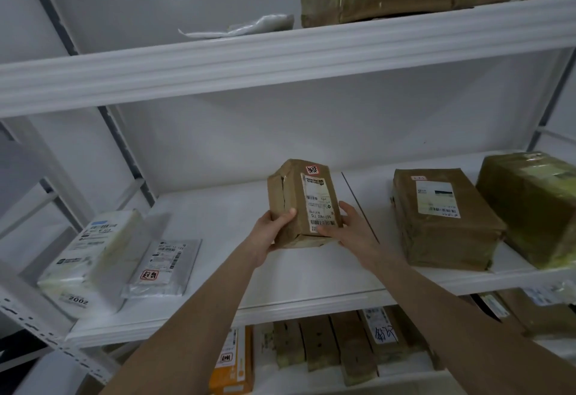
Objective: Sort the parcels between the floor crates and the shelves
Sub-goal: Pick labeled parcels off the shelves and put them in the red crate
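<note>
Your forearms reach up from the bottom of the view toward the middle shelf (311, 273), a broad white board with a larger brown parcel (442, 220) well to the right and white padded mailers (90, 257) well to the left. Between them, over the bare stretch of board, stands the small brown box (294, 204) you are sorting, upright on its short end and tipped slightly back; whether its base touches the board cannot be told. It looks like taped cardboard, stiff enough to hold its shape, though the left face shows a split seam and dented corners, so it would probably give if squeezed there. Judging by its size, it should be light. The tape skin may be slick, so hold it low on opposite sides, as you do now. Your left hand (271, 232) wraps the lower left corner, thumb on the front. Your right hand (353, 231) clasps the lower right edge, thumb across the foot of the shipping label (319, 204). Most of the box rises above both grips.
</note>
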### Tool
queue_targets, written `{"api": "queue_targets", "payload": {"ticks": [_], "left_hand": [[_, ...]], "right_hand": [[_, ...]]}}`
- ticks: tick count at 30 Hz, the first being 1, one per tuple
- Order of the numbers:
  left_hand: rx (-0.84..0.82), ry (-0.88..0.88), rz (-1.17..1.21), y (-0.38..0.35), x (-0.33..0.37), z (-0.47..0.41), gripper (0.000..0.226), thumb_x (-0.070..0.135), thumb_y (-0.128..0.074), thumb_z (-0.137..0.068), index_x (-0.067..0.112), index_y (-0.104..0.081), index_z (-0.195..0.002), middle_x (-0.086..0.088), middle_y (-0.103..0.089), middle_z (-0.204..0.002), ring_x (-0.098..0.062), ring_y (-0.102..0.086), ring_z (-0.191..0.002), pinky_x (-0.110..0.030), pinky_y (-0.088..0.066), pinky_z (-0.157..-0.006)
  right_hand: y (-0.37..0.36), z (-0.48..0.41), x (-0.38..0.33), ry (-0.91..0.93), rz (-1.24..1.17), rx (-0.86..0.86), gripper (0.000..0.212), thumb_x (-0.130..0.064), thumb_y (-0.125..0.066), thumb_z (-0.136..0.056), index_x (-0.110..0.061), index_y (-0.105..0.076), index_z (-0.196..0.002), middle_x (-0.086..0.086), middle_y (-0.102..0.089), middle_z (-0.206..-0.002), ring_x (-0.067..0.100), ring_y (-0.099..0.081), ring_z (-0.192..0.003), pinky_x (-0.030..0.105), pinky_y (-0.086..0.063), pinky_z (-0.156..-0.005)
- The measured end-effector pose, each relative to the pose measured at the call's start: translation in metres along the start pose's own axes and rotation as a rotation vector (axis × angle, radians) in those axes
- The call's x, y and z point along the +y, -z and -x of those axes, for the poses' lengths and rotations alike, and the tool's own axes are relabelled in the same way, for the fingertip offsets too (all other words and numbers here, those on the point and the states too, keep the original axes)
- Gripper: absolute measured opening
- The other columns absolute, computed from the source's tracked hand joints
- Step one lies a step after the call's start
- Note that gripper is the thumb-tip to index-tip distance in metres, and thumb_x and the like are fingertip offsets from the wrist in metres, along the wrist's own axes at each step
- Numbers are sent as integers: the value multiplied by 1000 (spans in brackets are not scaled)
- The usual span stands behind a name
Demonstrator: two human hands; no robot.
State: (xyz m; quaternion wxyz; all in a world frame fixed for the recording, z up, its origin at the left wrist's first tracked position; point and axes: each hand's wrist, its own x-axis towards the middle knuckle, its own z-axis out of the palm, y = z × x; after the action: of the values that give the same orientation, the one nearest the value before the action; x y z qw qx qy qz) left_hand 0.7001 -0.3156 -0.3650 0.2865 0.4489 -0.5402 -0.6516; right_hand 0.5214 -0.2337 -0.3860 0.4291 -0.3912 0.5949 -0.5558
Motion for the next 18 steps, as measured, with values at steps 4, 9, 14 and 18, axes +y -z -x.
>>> {"api": "queue_targets", "payload": {"ticks": [4, 9, 14, 18], "left_hand": [[44, 2, -200, -2, 1, -3, 60, 45, -74, -76, 17, -48, -123, 5, -62, -103, -8, -59, -88, -24, -48, -67], [42, 76, -284, 15, -1, -1, 41, 39, -67, -81, 20, -60, -117, 2, -67, -89, -13, -62, -77, -25, -50, -69], [-123, 226, -526, 48, 10, 1, 30, 38, -64, -83, 18, -67, -105, -4, -68, -97, -19, -62, -91, -33, -48, -83], [-106, 188, -580, 48, 4, 1, 36, 45, -63, -84, 21, -66, -112, -2, -70, -97, -18, -64, -89, -31, -49, -79]], "right_hand": [[-8, -1, 4, 37, 99, 49, 87, -18, -85, -68, -20, -37, -141, -18, -56, -99, -6, -55, -87, 7, -47, -57], [-11, 0, -1, -2, 341, 179, 78, -32, -80, -74, -16, -40, -139, 5, -51, -121, 17, -55, -106, 29, -49, -83], [-5, -8, -8, 194, 1002, -63, 102, -45, -77, -72, -36, -13, -150, -5, -8, -159, 27, -12, -144, 44, -19, -114], [-20, -15, 2, 149, 1133, -294, 103, -52, -74, -71, -40, -9, -150, -14, 0, -159, 24, -7, -145, 45, -17, -115]]}}
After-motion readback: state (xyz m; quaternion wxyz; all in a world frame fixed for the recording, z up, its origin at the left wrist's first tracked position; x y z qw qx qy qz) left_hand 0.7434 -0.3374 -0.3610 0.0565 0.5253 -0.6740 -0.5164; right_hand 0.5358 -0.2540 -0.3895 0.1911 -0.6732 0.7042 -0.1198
